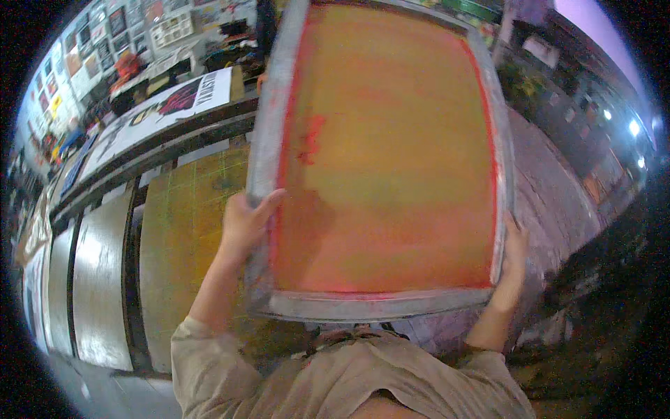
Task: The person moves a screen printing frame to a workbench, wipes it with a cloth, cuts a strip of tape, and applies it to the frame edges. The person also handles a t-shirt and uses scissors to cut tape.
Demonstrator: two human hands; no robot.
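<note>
A large screen printing frame (391, 146) is held up in front of me between my two hands. Its mesh is yellow-orange, with red along the inner edges and a red smear near the left side; the border is grey. My left hand (249, 218) grips the left side of the border, its thumb lying over the front near the mesh. On the lower right side, my right hand (515, 248) is wrapped round the border, and part of its fingers is hidden behind the frame. The frame covers much of what lies beyond it.
To the left stands a long table with flat boards (199, 223). Behind it, a printed white sheet (164, 108) lies on a raised surface. Pictures cover the far left wall (91, 52). Grey floor (551, 174) and bright lights (634, 128) are at the right.
</note>
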